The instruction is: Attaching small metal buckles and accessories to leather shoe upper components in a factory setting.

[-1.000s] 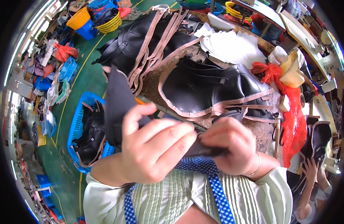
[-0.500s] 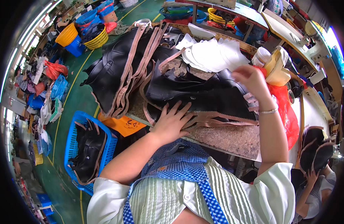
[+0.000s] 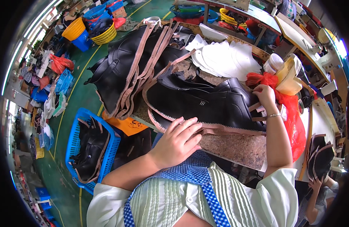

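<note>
A black leather boot upper point(image 3: 220, 102) with pinkish-brown zipper tape along its edges lies across the worktable before me, on top of at least one more. My left hand point(image 3: 178, 142) rests on its near taped edge, open with fingers apart. At the upper's right end, my right hand point(image 3: 264, 95) has its fingers curled and pinched on the edge; the fingertips are partly hidden. To the left is a stack of similar boot uppers point(image 3: 117, 68) with zipper tapes hanging down. White flat shoe-shaped pieces point(image 3: 225, 56) are piled behind the upper.
A blue basket point(image 3: 74, 140) holding black uppers stands at left. An orange bag point(image 3: 125, 125) hangs below the table edge. At right are a red plastic bag point(image 3: 295, 128), a white tub point(image 3: 273, 63) and yellowish forms point(image 3: 290, 77). Another person's hand point(image 3: 315, 184) holds dark uppers at far right.
My right hand has come down from above the upper to its right edge. My left hand has shifted slightly toward me. The upper lies flatter, with its side more visible.
</note>
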Tool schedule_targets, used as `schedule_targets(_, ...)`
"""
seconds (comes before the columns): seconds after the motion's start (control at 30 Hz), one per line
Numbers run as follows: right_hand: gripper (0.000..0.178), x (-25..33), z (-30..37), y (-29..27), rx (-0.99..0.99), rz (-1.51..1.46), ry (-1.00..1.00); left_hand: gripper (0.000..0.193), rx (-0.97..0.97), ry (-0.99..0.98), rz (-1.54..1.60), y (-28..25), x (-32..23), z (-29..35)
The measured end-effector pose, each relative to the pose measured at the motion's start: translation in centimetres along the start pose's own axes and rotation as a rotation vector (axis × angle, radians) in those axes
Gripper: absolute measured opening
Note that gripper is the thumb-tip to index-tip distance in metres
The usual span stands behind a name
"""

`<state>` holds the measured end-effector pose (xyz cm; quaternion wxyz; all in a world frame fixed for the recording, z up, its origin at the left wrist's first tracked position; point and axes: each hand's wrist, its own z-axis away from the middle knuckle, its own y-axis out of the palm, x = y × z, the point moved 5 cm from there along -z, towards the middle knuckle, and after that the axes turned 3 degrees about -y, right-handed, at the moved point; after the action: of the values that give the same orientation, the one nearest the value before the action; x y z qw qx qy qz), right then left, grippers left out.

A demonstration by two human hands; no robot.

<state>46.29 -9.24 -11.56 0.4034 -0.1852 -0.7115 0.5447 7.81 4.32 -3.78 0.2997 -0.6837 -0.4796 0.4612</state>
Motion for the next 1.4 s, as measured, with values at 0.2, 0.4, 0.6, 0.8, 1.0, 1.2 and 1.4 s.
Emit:
schedule_targets(0.2,0.014,-0.7,0.7,-0.5,-0.284,-0.013,-0.04,0.025,-0.05,0.013,0.01,-0.6,-0.2,0.4)
schedule_targets(0.4,0.012,-0.9,0.7,-1.3,-0.405,-0.056,-0.051,0.022,-0.104,0.014,0.04,-0.9,-0.3,1.0)
schedule_targets(0.6,0.014,0.4,0.9,-2.2,-0.371,-0.745,-0.105,0.022,-0.164,-0.024,0.145,-1.2,-0.3,1.5)
schedule_targets(0.8,0.013,10.4,5.5,-3.8,-0.317,-0.861,-0.234,0.02,-0.275,-0.179,0.405,-2.4,0.0,0.5)
schedule_targets(1.0,0.011,16.0,8.9,-2.5,-0.105,-1.119,-0.098,0.014,-0.275,-0.492,0.871,-1.0,1.0,-1.4)
schedule_targets(1.2,0.024,8.8,2.8,-4.5,-0.427,0.011,-0.282,0.012,-0.247,-0.377,0.61,-0.4,1.5,-0.6)
schedule_targets(1.4,0.017,5.4,3.1,-4.1,-0.411,0.068,-0.329,0.012,-0.271,-0.349,0.499,-0.2,1.4,0.4)
